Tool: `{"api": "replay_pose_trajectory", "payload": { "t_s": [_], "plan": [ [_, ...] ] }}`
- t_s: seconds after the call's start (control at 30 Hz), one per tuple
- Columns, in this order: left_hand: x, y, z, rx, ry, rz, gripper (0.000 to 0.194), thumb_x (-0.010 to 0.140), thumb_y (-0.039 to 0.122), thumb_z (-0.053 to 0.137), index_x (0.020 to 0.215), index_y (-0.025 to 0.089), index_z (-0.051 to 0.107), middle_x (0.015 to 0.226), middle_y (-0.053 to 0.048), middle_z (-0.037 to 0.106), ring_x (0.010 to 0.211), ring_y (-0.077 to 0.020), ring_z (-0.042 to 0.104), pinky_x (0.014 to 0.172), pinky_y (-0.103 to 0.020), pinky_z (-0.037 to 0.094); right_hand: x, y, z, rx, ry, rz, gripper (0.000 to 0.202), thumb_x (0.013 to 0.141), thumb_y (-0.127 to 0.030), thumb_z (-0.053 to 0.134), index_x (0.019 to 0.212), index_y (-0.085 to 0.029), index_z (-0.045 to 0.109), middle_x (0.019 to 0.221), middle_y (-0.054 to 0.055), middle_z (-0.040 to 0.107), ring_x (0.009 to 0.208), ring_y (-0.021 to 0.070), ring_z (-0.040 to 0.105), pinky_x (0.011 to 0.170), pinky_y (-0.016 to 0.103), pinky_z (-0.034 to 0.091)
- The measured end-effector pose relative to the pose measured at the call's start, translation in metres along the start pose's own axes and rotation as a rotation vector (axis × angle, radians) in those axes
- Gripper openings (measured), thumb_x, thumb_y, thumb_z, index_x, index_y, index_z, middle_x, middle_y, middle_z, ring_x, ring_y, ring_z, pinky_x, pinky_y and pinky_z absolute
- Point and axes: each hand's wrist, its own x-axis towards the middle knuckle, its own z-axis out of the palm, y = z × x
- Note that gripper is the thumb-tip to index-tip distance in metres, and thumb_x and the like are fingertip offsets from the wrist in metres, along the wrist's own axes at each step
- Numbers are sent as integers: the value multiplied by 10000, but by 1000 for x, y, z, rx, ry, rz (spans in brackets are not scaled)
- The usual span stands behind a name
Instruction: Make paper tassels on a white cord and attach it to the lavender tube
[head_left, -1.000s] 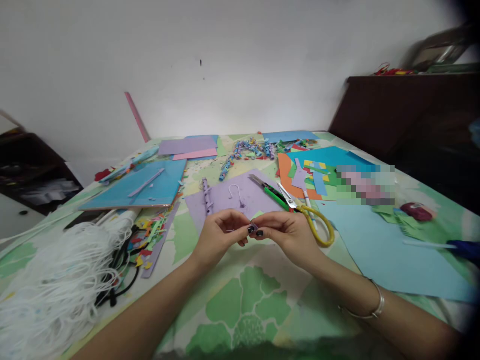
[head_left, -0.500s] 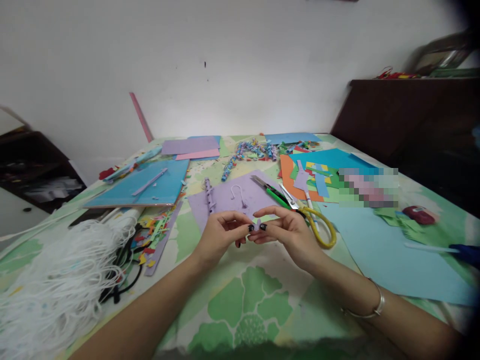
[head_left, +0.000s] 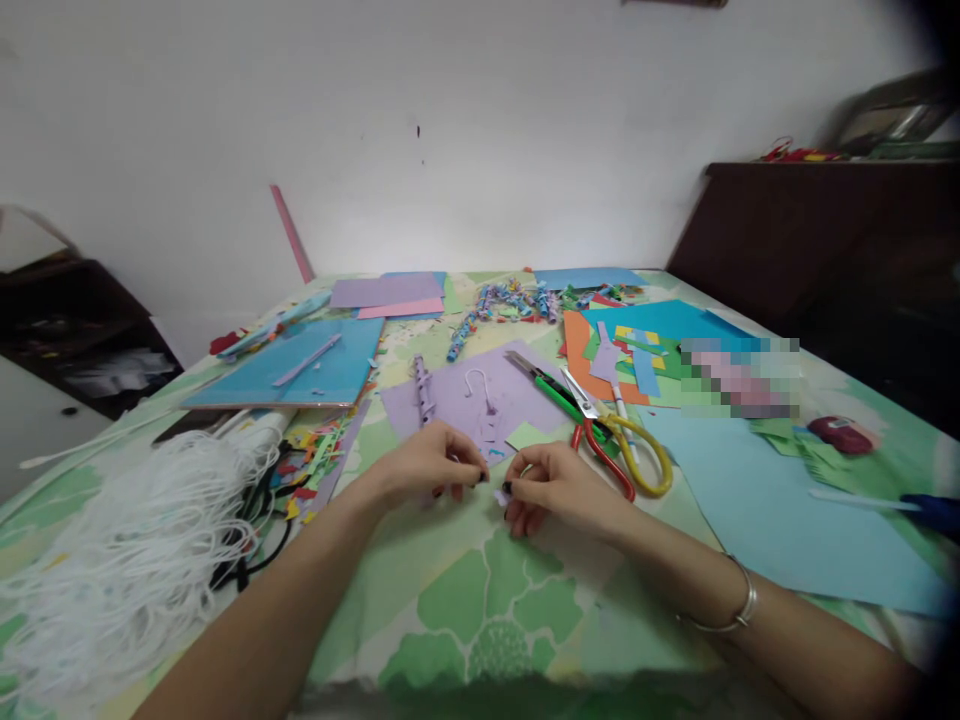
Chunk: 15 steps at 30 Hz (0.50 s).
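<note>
My right hand (head_left: pixel 559 490) pinches a small light-purple paper piece (head_left: pixel 502 495) between thumb and fingertips, above the tablecloth. Just left of it, and apart from it, my left hand (head_left: pixel 429 465) has its fingertips together; whether they hold anything is too small to tell. Beyond the hands lies a purple paper sheet (head_left: pixel 450 400) bearing a curved white string (head_left: pixel 474 376) and small scraps. A rolled purple paper tube (head_left: pixel 422 385) rests near its left edge. Scissors (head_left: pixel 616 435) with one red and one yellow handle loop lie beside my right hand, next to a green cutter (head_left: pixel 553 392).
On the left are a heap of white cord (head_left: pixel 142 530), coloured paper scraps (head_left: pixel 311 455) and a blue sheet (head_left: pixel 300 360). Light-blue paper (head_left: pixel 772 510) and a dark red object (head_left: pixel 844 434) lie at right. Decorated paper rolls (head_left: pixel 510 298) sit at the back.
My hands have drawn apart from their shared hold on the small purple piece, which stays in my right hand. The scissors' red handle and a green paper piece are now uncovered.
</note>
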Motion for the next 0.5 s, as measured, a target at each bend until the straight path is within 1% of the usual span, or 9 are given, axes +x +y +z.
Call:
{"api": "replay_pose_trajectory", "payload": {
  "t_s": [0.03,0.1,0.13,0.17,0.27,0.33,0.43,0.5],
  "plan": [
    [1,-1,-6,52,79,2,125,628,194,625,688,140,721,453,16,573,376,-86,461,361,-172,310,1,3,1,-37,-16,11,58,715,-171,601,706,-182,545,524,-10,677,425,122,636,390,188,489],
    [6,-6,-16,174,325,77,93,621,195,634,650,149,710,477,3,598,408,-104,498,392,-186,342,3,9,3,-110,3,-8,67,711,-135,567,695,-189,531,496,-23,654,366,111,594,323,169,433],
    [9,-10,-19,239,421,124,79,622,197,639,635,155,705,509,-7,623,432,-111,515,421,-195,366,4,11,3,-138,25,-22,74,712,-125,556,695,-192,528,484,-28,643,345,108,576,300,166,410],
    [12,-13,-20,272,459,149,75,628,202,646,639,160,707,544,-16,646,459,-119,532,447,-205,382,5,13,4,-157,49,-33,81,716,-119,547,697,-194,527,474,-33,633,328,105,560,286,165,393],
    [19,-21,-16,322,461,185,70,647,221,678,673,170,718,624,-30,686,514,-134,549,511,-230,407,7,16,5,-179,103,-56,105,716,-98,522,722,-203,520,461,-44,614,306,100,537,279,166,386],
    [22,-24,-10,365,473,212,64,668,221,685,690,171,717,656,-34,691,533,-137,537,553,-249,414,8,15,4,-186,117,-65,143,705,-85,514,782,-205,523,461,-54,607,303,102,534,280,165,387],
    [24,-25,-2,436,510,278,73,710,174,653,747,178,716,712,-33,675,588,-144,525,641,-279,424,7,7,0,-176,124,-93,185,701,-93,518,850,-202,531,461,-67,594,304,98,520,283,159,369],
    [26,-27,2,487,506,335,127,738,153,631,821,185,721,789,-37,658,625,-146,526,697,-296,434,4,-3,-6,-145,161,-125,124,721,-139,540,833,-193,547,453,-66,579,295,85,487,284,156,332]
  ]
}}
